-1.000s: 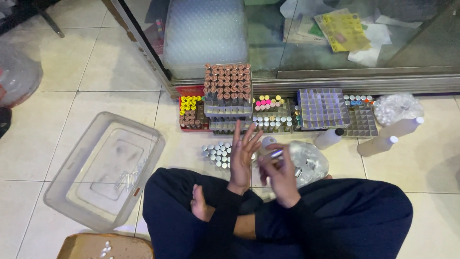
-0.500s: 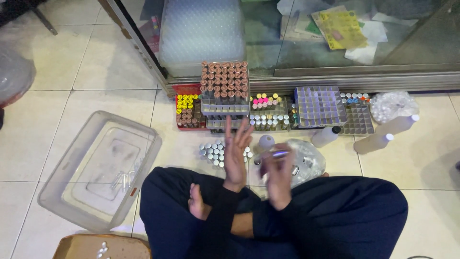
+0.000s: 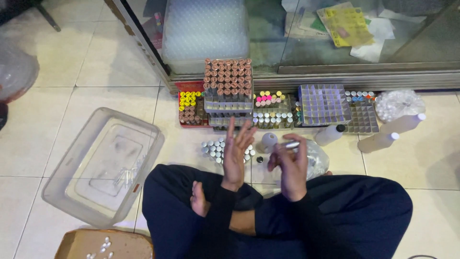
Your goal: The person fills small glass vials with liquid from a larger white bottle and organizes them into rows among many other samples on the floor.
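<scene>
I sit cross-legged on a tiled floor. My left hand (image 3: 236, 154) is raised with flat, spread fingers and holds nothing. My right hand (image 3: 291, 165) grips a small silver-capped vial (image 3: 289, 144) held sideways at the fingertips. Just beyond my left hand a cluster of small silver-capped vials (image 3: 216, 149) stands on the floor. A small white bottle (image 3: 268, 142) stands between my hands, with a tiny dark cap (image 3: 259, 159) beside it. A clear plastic bag (image 3: 316, 158) lies behind my right hand.
Trays of capped vials (image 3: 228, 88) and a grid divider box (image 3: 323, 103) line a glass cabinet's base. White plastic bottles (image 3: 378, 142) lie at right. A clear plastic tub (image 3: 103, 165) sits at left, a cardboard box (image 3: 105, 244) near my knee.
My hands have shifted slightly toward me, still close together. The left hand stays spread while the right keeps hold of the vial; the view has tilted a little.
</scene>
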